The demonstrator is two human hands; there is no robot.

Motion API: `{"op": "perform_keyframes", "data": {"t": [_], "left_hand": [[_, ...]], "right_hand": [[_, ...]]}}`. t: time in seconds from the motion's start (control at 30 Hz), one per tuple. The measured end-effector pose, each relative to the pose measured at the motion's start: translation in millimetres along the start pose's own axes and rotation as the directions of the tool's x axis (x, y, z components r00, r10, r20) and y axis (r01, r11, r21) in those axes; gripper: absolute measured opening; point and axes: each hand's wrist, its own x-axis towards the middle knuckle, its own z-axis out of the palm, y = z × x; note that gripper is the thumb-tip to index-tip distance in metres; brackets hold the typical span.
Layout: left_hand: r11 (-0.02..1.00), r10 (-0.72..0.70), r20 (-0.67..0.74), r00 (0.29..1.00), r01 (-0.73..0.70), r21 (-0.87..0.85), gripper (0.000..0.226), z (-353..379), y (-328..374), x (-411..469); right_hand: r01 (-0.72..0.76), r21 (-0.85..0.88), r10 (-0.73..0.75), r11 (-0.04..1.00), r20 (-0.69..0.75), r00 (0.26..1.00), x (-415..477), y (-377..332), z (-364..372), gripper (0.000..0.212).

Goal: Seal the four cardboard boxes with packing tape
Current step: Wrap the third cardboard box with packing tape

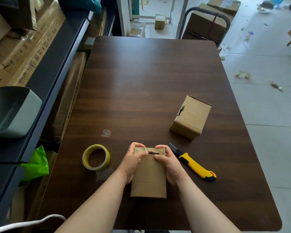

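A small cardboard box (149, 179) stands near the front of the dark wooden table (141, 81). My left hand (133, 163) grips its left side and my right hand (169, 163) grips its right side, thumbs pressing on the crumpled top flaps. A roll of yellow packing tape (96, 157) lies flat just left of my left hand. A second cardboard box (191, 117), with a torn seam on its side, lies tilted to the right and farther back. A yellow and black utility knife (194, 164) with its blade out lies right of my right hand.
A scrap of clear tape (106, 132) lies on the table behind the roll. Shelving with large cartons (23, 47) and a grey bin (12, 111) runs along the left. A cart with boxes (207, 24) stands behind the table. Tape scraps litter the floor at right.
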Motion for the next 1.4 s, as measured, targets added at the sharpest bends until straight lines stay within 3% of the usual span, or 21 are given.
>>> {"op": "perform_keyframes", "data": {"t": [0.1,0.27,0.57,0.67,0.73,0.8,0.87,0.93,1.0,1.07,1.13,1.23,1.3,1.4], "left_hand": [[0.997,0.043,-0.085,0.995,-0.037,0.067,0.029,5.8,0.6,0.9],[0.965,0.156,-0.138,0.978,-0.121,0.232,0.026,5.7,-4.9,4.4],[0.954,0.182,-0.112,0.977,-0.148,0.260,0.024,3.6,-5.7,3.4],[0.931,0.143,-0.088,0.986,-0.104,0.349,0.017,1.2,-3.9,2.6],[0.870,0.123,-0.074,0.990,-0.071,0.488,0.025,-0.8,-0.1,1.0],[0.830,0.188,-0.125,0.974,-0.090,0.550,0.038,-6.9,6.3,-3.5],[0.809,0.323,-0.229,0.918,-0.143,0.570,0.036,-20.6,13.8,-11.7],[0.708,0.449,-0.367,0.815,-0.074,0.702,0.027,-43.5,18.6,-19.4],[0.511,0.508,-0.439,0.741,0.151,0.846,0.029,-69.7,19.9,-26.7],[0.239,0.415,-0.415,0.809,0.343,0.908,0.034,-89.4,18.1,-31.9],[0.117,0.299,-0.389,0.871,0.371,0.921,0.030,-101.6,14.9,-33.7],[0.159,0.261,-0.374,0.890,0.342,0.926,0.026,-110.1,15.2,-37.5],[0.247,0.330,-0.375,0.866,0.304,0.920,0.024,-108.6,22.4,-42.2],[0.616,0.423,-0.475,0.772,0.140,0.775,0.021,-103.6,45.3,-46.8]], "right_hand": [[-0.016,0.038,0.018,0.999,-0.053,0.998,-0.4,-2.5,6.2,0.018],[0.031,-0.113,-0.044,0.993,-0.112,0.993,1.9,1.9,5.7,0.009],[0.013,-0.100,-0.024,0.995,-0.107,0.994,-0.4,-1.1,7.5,0.020],[-0.014,-0.092,0.006,0.996,-0.094,0.996,-2.6,-4.9,8.9,0.019],[-0.033,-0.098,0.025,0.995,-0.090,0.996,-2.7,-8.3,7.9,0.023],[-0.026,-0.124,0.014,0.992,-0.096,0.995,-1.3,-12.1,7.6,0.029],[-0.002,-0.190,-0.024,0.982,-0.137,0.990,-2.1,-18.7,9.9,0.034],[0.023,-0.272,-0.072,0.962,-0.170,0.983,-3.6,-26.6,13.6,0.039],[0.059,-0.329,-0.120,0.942,-0.166,0.979,-4.6,-33.2,17.7,0.041],[0.091,-0.376,-0.162,0.922,-0.163,0.973,-7.2,-38.9,24.1,0.042],[0.112,-0.435,-0.201,0.893,-0.163,0.966,-9.5,-42.5,31.5,0.043],[0.150,-0.489,-0.247,0.859,-0.140,0.959,-12.4,-47.1,43.1,0.043],[0.178,-0.518,-0.278,0.837,-0.122,0.953,-15.5,-49.6,51.1,0.041],[0.217,-0.592,-0.313,0.776,-0.063,0.948,-21.5,-53.9,65.0,0.037]]}}
